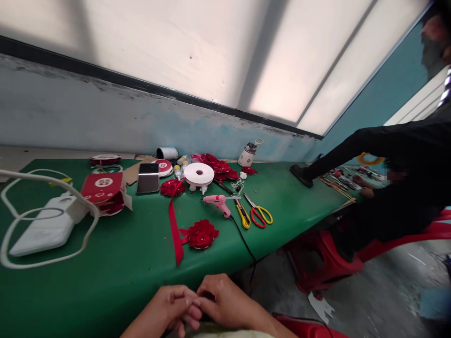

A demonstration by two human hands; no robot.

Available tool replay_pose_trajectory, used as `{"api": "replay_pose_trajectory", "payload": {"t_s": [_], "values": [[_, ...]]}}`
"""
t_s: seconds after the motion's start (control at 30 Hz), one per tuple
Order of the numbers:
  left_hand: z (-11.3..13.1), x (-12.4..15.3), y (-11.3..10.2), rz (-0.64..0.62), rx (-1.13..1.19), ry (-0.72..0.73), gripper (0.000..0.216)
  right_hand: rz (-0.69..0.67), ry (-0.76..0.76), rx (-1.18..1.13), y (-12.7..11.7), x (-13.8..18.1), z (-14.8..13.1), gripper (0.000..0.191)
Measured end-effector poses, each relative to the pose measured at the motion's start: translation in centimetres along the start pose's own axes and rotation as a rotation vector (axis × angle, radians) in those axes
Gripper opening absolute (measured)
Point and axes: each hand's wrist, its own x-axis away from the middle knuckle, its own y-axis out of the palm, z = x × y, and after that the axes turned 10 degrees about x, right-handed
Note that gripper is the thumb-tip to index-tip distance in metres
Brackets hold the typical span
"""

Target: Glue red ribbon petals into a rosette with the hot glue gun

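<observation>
My left hand (175,306) and my right hand (222,301) meet at the fingertips in front of the table edge, low in the view. The fingers of both are bent and pinched together; whatever lies between them, if anything, is too small to see. Just beyond them on the green table (123,263) lies a red fabric flower (202,234) with a red ribbon (175,230) beside it. Farther back rest a pink glue gun (220,203), a yellow utility knife (243,213) and red-and-yellow scissors (259,211).
A white ribbon spool (199,173), more red flowers (218,166), a phone (148,178), a red box (103,190) and a white device with a cable (49,227) occupy the table. A bottle (247,154) stands by the wall. At right, a person in black (405,155) has one foot on the table.
</observation>
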Motion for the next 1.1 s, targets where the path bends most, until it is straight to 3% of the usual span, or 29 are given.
{"api": "replay_pose_trajectory", "payload": {"t_s": [0.23,0.43,0.63,0.87,1.1], "values": [[-1.4,-1.3,-1.5,-0.043,-0.030,-0.016,0.044,0.002,0.018,-0.059,0.3,-0.4,0.5,0.014],[-0.8,-0.9,-1.6,-0.027,-0.142,-0.006,0.045,0.028,-0.031,-0.143,0.9,-0.3,0.7,0.014],[-0.3,-1.3,-1.3,-0.019,-0.200,0.009,0.048,0.062,0.027,-0.196,1.2,-0.2,0.8,0.014],[-1.1,-1.2,-1.2,-0.002,-0.147,0.052,0.043,0.003,0.028,-0.200,1.0,-0.7,1.2,0.017],[-3.2,-1.3,-2.5,0.041,-0.045,0.123,0.049,-0.049,0.069,-0.270,0.9,-1.7,0.4,0.022]]}}
